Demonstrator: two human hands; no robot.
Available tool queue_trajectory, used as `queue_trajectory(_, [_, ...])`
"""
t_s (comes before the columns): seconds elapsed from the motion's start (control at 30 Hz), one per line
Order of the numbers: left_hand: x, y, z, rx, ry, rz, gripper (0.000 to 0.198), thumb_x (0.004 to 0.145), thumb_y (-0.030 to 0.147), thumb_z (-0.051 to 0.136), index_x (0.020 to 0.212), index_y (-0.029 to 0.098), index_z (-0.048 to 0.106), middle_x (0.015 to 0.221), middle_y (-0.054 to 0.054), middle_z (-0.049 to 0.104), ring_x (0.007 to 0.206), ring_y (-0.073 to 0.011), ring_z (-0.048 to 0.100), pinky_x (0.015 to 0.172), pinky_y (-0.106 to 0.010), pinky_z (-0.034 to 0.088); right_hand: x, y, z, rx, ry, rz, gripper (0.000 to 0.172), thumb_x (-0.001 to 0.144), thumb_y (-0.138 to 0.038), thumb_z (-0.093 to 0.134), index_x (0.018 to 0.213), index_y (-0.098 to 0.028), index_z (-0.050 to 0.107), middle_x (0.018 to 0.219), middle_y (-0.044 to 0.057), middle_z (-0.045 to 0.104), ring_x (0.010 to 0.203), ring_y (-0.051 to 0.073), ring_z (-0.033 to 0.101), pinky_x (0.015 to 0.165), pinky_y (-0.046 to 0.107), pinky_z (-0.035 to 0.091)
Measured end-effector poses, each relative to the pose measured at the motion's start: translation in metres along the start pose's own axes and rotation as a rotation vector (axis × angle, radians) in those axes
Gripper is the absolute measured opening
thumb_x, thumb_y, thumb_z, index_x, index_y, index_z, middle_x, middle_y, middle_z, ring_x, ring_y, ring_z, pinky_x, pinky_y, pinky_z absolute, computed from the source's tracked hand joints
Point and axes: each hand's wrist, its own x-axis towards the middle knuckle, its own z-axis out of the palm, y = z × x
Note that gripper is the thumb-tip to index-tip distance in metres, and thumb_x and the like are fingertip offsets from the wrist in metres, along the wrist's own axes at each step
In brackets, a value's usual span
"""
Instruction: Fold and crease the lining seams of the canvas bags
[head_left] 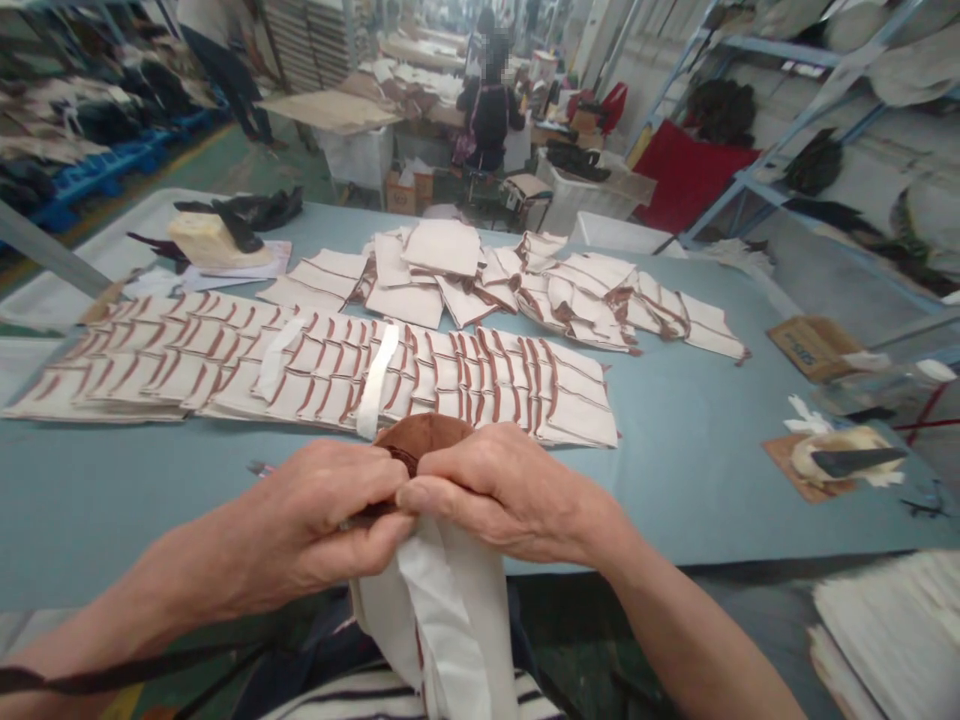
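My left hand (319,520) and my right hand (499,490) meet at the table's near edge, both closed on one brown leather piece (420,438) with a white lining (442,620) that hangs down toward my lap. The fingertips of both hands pinch it together at the middle. Just beyond my hands, rows of overlapped white pieces with brown edges (315,365) lie on the blue table (697,460). A white strip (377,380) lies across those rows.
A looser pile of white pieces (525,280) sits farther back. A cream block with dark scraps (214,238) lies back left. A glue pad with a brush (844,458) and a cardboard box (814,345) are at the right. A seated person (489,110) works beyond the table.
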Motion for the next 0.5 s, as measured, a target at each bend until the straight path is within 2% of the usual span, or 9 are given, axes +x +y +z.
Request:
queue_trajectory(0.1, [0.001,-0.003,0.003,-0.043,0.031,0.032,0.033,0.102,0.010,0.049,0.072,0.023,0.044,0.064,0.008,0.041,0.056,-0.0113,0.039,0.055,-0.029,0.030,-0.001,0.009,0.013,-0.016,0.058,-0.107,0.047,0.117,-0.030,0.050,0.070,-0.024,0.051,0.063,-0.004,0.056,0.055,0.013,0.048,0.057,0.029,0.036])
queue_trajectory(0.2, [0.002,-0.001,0.005,-0.131,0.014,-0.001,0.031,0.103,0.011,0.048,0.074,0.022,0.047,0.066,0.008,0.048,0.058,-0.0100,0.046,0.058,-0.024,0.034,-0.007,0.015,0.030,-0.208,0.248,-0.235,0.047,0.118,-0.025,0.041,0.072,-0.024,0.050,0.064,-0.002,0.057,0.058,0.014,0.050,0.060,0.030,0.036])
queue_trajectory(0.27, [0.003,0.002,0.008,-0.224,0.024,-0.038,0.032,0.105,0.012,0.049,0.074,0.022,0.048,0.066,0.008,0.050,0.059,-0.0095,0.047,0.059,-0.022,0.036,-0.011,0.016,0.039,-0.347,0.375,-0.263,0.045,0.117,-0.022,0.038,0.074,-0.024,0.051,0.064,-0.001,0.057,0.059,0.016,0.049,0.061,0.032,0.034])
queue_trajectory(0.3, [0.004,0.003,0.010,-0.282,0.038,-0.058,0.033,0.106,0.015,0.049,0.074,0.022,0.047,0.066,0.008,0.048,0.059,-0.0096,0.046,0.059,-0.022,0.036,-0.011,0.016,0.044,-0.345,0.409,-0.261,0.044,0.117,-0.022,0.037,0.075,-0.024,0.050,0.064,-0.001,0.056,0.059,0.016,0.047,0.061,0.033,0.034])
queue_trajectory(0.43, [0.007,0.007,0.017,-0.504,0.081,-0.109,0.038,0.112,0.030,0.048,0.075,0.023,0.043,0.067,0.008,0.040,0.059,-0.0110,0.039,0.055,-0.022,0.034,-0.010,0.019,0.060,0.105,0.473,-0.189,0.042,0.117,-0.033,0.035,0.076,-0.027,0.039,0.065,-0.003,0.048,0.057,0.015,0.046,0.059,0.030,0.037])
queue_trajectory(0.5, [0.009,0.007,0.019,-0.537,0.092,-0.131,0.039,0.113,0.035,0.047,0.076,0.023,0.044,0.068,0.007,0.040,0.059,-0.0115,0.040,0.054,-0.023,0.034,-0.009,0.023,0.067,0.272,0.518,-0.123,0.045,0.118,-0.042,0.034,0.075,-0.028,0.035,0.065,-0.004,0.044,0.056,0.014,0.046,0.058,0.030,0.037])
